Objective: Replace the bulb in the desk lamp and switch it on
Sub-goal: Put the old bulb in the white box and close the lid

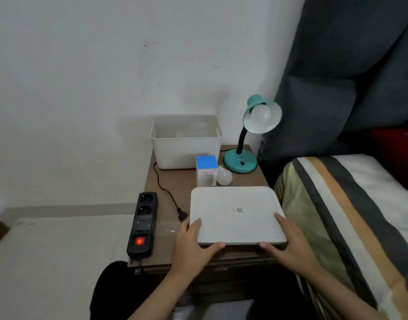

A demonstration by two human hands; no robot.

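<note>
Seen from above, looking down at a small wooden table (173, 181) set against a white wall, beside a bed (351, 204) with a striped cover. Left hand (193, 245) and right hand (291, 243) spread flat on the near corners of a white lid (235, 215), thumbs under its front edge, fingers on top; lid lying flat on the table. Behind it, an open white bin (185, 144) at the back. Teal desk lamp (242, 162) at the back right corner, shade tilted this way, a bulb (260, 113) seated in it, unlit. Loose bulb (225, 176) lying on the table just beside a small blue-and-white box (206, 169), between bin and lid. Lamp plug (182, 215) lying unplugged near a black power strip (141, 225) with its red switch glowing.

Likely step: moving the lid out of the way. Best lifted level with both hands and set aside or on the bin, kept clear of the loose bulb so as not to roll it off.
</note>
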